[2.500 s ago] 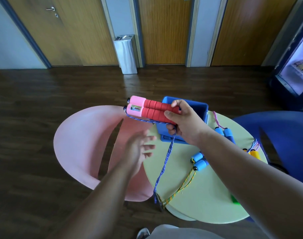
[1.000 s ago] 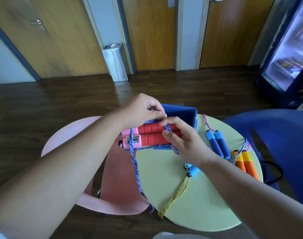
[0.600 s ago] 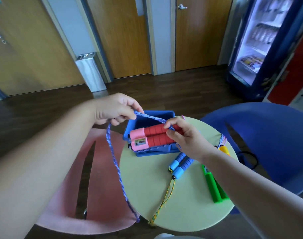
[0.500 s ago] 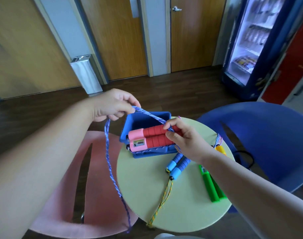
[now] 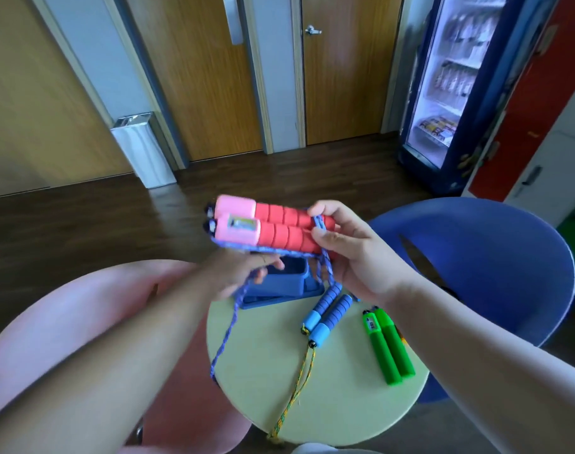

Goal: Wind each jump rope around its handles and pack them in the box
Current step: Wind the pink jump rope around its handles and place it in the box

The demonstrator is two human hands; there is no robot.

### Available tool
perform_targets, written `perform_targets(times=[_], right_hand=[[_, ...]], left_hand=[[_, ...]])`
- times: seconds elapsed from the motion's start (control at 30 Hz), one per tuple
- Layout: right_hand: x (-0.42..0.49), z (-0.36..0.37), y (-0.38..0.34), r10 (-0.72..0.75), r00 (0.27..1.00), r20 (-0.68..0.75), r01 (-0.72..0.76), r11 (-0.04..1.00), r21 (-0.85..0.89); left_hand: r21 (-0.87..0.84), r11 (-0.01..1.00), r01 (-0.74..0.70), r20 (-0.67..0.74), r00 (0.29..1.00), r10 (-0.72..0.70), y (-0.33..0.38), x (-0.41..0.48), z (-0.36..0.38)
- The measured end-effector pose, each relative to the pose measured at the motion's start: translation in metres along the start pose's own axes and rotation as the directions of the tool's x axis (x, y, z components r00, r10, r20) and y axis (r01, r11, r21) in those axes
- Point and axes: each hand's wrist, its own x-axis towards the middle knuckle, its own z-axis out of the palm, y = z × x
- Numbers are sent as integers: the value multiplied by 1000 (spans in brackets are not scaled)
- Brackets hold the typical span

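My right hand [image 5: 351, 253] grips the two red and pink handles [image 5: 266, 226] side by side, raised above the blue box [image 5: 281, 285]. A blue rope [image 5: 227, 329] crosses the handles once near my fingers, runs under them and hangs down to the left. Below the handles my left hand [image 5: 240, 273], blurred, holds that rope. The box sits at the far edge of the round green table [image 5: 263, 371]. A jump rope with blue handles [image 5: 325, 314] and a yellow-green cord lies on the table. Beside it lie green handles [image 5: 386, 347].
A pink chair [image 5: 66, 322] stands left of the table and a blue chair [image 5: 476, 263] to the right. A metal bin [image 5: 142, 149] stands by the wooden doors at the back. A lit drinks fridge [image 5: 456, 80] is at the back right.
My right hand lifted the handles up from just above the box. My left hand came down from above the handles to below them, carrying the blue rope around.
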Motion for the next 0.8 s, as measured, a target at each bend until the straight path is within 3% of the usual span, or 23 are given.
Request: perform_targets(times=[0.1,0.17,0.3,0.6,0.8], right_hand=[[19,-4,2,-15,996,-92,19,999,34],[30,-9,9,-21,983,-183,20,1000,-9],[39,-14,28,-56,948,-312,-11,978,-210],[26,-16,46,-126,967,-223,-12,847,-532],[16,-9,43,-60,985,-164,-15,907,-422]], left_hand=[[-37,992,-117,77,990,119,60,-90,90],[-56,983,-172,65,982,176,60,-102,104],[112,982,-154,34,988,151,69,-112,116],[489,843,-227,-8,965,264,123,-127,90],[664,693,-279,-66,902,427,155,-116,66]])
